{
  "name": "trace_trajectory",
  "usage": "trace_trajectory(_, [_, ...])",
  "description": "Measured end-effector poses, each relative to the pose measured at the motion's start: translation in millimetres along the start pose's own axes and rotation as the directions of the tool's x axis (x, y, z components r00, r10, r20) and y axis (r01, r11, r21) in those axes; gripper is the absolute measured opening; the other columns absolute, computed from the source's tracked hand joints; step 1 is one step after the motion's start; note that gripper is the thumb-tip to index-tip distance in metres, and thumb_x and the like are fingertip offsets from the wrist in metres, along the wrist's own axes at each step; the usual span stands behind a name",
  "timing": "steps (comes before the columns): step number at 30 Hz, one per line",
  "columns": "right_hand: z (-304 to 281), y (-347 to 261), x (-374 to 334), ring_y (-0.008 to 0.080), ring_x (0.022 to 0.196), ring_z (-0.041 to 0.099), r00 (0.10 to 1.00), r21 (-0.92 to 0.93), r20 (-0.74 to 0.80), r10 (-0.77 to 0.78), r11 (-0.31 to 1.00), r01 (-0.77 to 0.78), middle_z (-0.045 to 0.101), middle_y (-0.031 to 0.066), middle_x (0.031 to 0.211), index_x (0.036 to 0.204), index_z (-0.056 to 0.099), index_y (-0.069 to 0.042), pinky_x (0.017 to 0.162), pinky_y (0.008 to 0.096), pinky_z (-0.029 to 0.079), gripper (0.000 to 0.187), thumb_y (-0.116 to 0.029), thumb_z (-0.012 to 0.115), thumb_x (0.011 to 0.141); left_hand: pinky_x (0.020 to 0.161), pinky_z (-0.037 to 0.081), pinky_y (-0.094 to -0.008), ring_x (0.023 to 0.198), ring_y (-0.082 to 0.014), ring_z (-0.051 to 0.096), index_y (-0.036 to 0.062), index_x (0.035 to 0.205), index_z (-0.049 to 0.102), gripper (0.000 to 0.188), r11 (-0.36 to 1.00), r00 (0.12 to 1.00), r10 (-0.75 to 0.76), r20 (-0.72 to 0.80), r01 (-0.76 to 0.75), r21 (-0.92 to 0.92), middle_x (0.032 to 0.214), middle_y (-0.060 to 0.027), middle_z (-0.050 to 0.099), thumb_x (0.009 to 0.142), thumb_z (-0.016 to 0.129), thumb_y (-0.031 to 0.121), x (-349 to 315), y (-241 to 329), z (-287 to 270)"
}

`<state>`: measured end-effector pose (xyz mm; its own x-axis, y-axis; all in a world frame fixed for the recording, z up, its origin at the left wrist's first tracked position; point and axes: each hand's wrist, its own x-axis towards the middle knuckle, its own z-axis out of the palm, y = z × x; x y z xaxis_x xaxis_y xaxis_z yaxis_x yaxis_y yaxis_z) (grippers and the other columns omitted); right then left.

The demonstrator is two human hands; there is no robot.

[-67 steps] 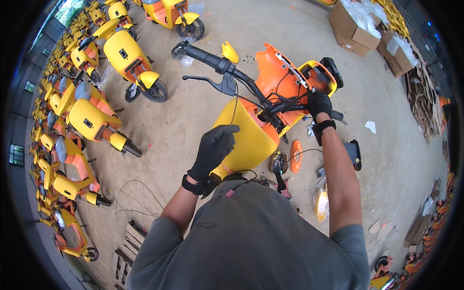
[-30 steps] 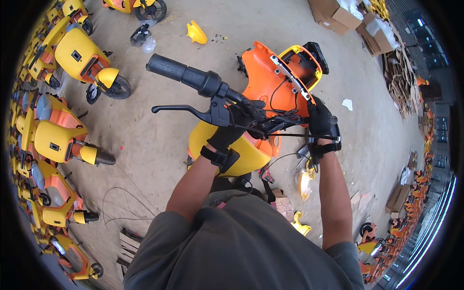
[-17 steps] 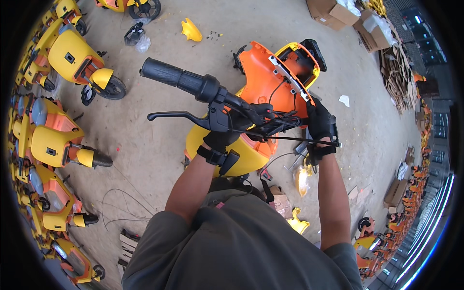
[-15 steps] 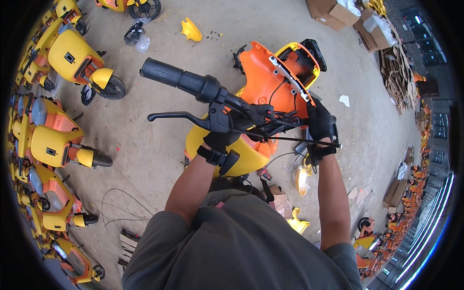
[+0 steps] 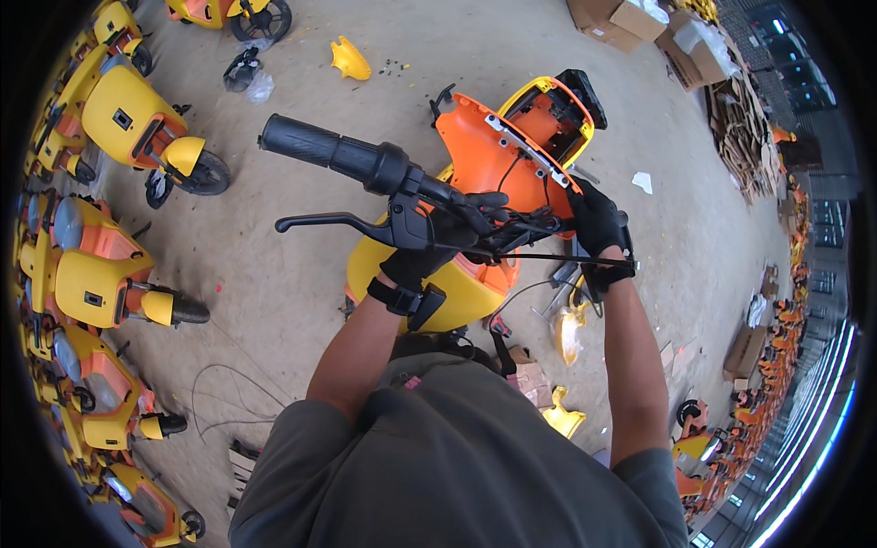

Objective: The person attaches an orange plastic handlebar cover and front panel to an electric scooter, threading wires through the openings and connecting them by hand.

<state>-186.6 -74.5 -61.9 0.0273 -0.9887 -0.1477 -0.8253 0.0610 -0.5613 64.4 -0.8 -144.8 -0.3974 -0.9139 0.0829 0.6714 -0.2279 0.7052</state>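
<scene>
A black handlebar with a ribbed grip and a brake lever reaches left from a yellow-and-orange scooter. My left hand, in a black glove, is closed round the cable bundle just behind the lever mount; the bar and cables partly hide its fingers. My right hand, also gloved, pinches the near right corner of an orange panel carrying a pale strip along its edge. Its fingertips are partly hidden. Beyond the panel lies an open yellow-rimmed housing. A thin black cable crosses below both hands.
Rows of yellow scooters stand on the left. Cardboard boxes and flattened cardboard are at the far right. Loose yellow parts and a thin cable loop lie on the concrete floor.
The orange panel has shifted left and turned slightly, with my right hand following at its corner. My left thumb now lies across the cables. The whole view has moved a little.
</scene>
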Motion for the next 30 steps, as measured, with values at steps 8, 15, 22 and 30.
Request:
trace_trajectory(8, [-3, 19, 45, 0.0335, 0.089, 0.064, 0.960, -0.317, 0.275, -0.047, 0.939, 0.137, 0.067, 0.0177, 0.095, 0.109, 0.065, -0.008, 0.079, 0.0409, 0.049, 0.032, -0.033, 0.054, 0.091, 0.103, 0.042, -0.0335, 0.119, -0.0203, 0.053, -0.0023, 0.134, 0.042, 0.043, 1.000, 0.999, 0.020, 0.046, -0.020, -0.005, 0.128, -0.0139, 0.053, 0.098, 0.050, 0.018, -7, -2, -5])
trace_trajectory(15, [11, 12, 60, 0.0325, 0.094, 0.064, 0.879, -0.530, 0.476, 0.005, 0.799, 0.282, 0.066, 0.0156, 0.104, 0.105, 0.067, -0.008, 0.081, 0.0400, 0.050, 0.036, -0.038, 0.053, 0.090, 0.104, 0.042, -0.0360, 0.124, -0.0235, 0.050, 0.0017, 0.133, 0.045, 0.039, 0.988, 0.992, 0.106, 0.071, -0.114, 0.107, 0.138, -0.0137, 0.045, 0.098, 0.049, 0.017, -9, -6, -7])
trace_trajectory(22, [20, 9, 64, 0.0311, 0.092, 0.064, 0.861, -0.590, 0.508, 0.023, 0.737, 0.329, 0.068, 0.0149, 0.096, 0.091, 0.071, -0.008, 0.079, 0.0378, 0.051, 0.032, -0.037, 0.057, 0.085, 0.107, 0.038, -0.0372, 0.125, -0.0243, 0.049, 0.0017, 0.133, 0.045, 0.040, 0.996, 0.997, 0.079, 0.027, -0.078, -0.036, 0.139, -0.0140, 0.044, 0.097, 0.052, 0.016, -10, -9, -10])
trace_trajectory(30, [42, 59, 91, 0.0338, 0.086, 0.065, 0.808, -0.589, 0.585, 0.069, 0.722, 0.364, 0.067, 0.0180, 0.094, 0.094, 0.070, -0.007, 0.074, 0.0379, 0.052, 0.028, -0.029, 0.066, 0.077, 0.108, 0.037, -0.0366, 0.124, -0.0245, 0.050, 0.0011, 0.128, 0.050, 0.035, 0.995, 0.999, 0.053, 0.009, -0.053, 0.080, 0.139, -0.0150, 0.045, 0.096, 0.053, 0.014, -10, -4, -5])
